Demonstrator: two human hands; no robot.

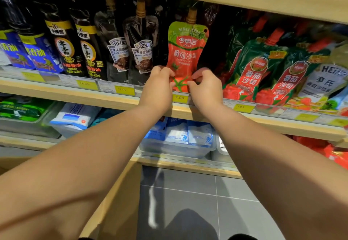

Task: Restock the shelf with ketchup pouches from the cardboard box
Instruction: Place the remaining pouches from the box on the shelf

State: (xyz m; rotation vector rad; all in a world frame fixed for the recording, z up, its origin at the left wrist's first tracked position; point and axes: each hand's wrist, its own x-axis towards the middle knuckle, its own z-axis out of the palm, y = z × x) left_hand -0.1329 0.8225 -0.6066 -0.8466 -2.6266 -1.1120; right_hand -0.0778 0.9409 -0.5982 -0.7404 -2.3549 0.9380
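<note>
One ketchup pouch (185, 51), red with a green top and gold cap, stands upright at the front edge of the shelf (113, 99), above a yellow price tag (179, 97). The left hand (160, 83) pinches its lower left side with curled fingers, and the right hand (205, 86) pinches its lower right side likewise. Just left of it stand two black Heinz pouches (143, 51), then two dark bottles (66, 48). To its right lean two green ketchup pouches (250, 70) with red caps.
</note>
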